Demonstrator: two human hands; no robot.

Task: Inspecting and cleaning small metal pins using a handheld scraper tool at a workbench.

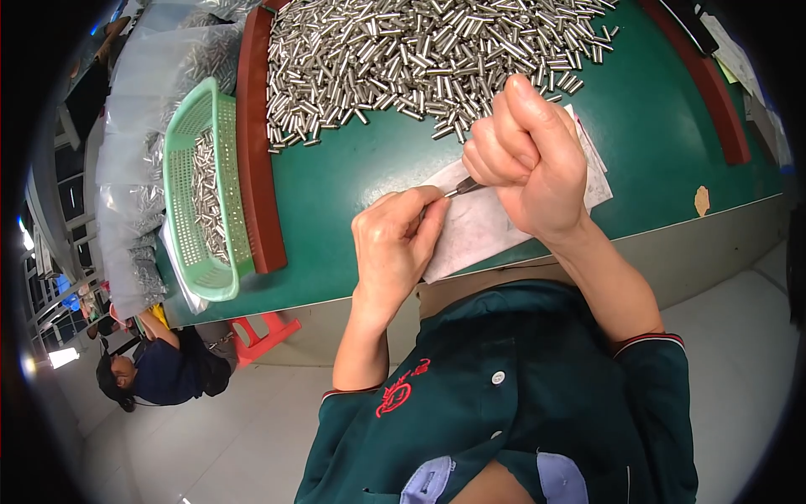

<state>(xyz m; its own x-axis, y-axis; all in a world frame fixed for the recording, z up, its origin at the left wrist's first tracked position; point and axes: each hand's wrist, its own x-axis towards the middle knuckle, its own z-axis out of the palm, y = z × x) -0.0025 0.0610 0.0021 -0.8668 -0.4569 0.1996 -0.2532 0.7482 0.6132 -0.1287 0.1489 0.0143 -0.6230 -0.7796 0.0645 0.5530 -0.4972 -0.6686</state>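
My right hand [531, 155] is curled into a fist near the middle of the desk [663, 126], pinching one end of a slim metal pin [463, 188]. My left hand [395, 239] sits just left and nearer, fingers bent, its fingertips closed on the pin's other end. The pin is thin, silvery and straight, and lies tilted between the two hands just above a white sheet of paper [478, 231].

The paper lies flat on the green desk top close to its near edge. Farther off, a big heap of short shiny metal cylinders [428, 55] spreads across the far side. A reddish-brown rail [254, 151] borders the green top on the left, and a light green plastic basket [201, 189] with more cylinders leans against it. Clear plastic bags [143, 134] of parts pile up farther left. Below the desk I see a pale floor [210, 428], a red stool [264, 332] and another person [164, 370] crouching at the left.
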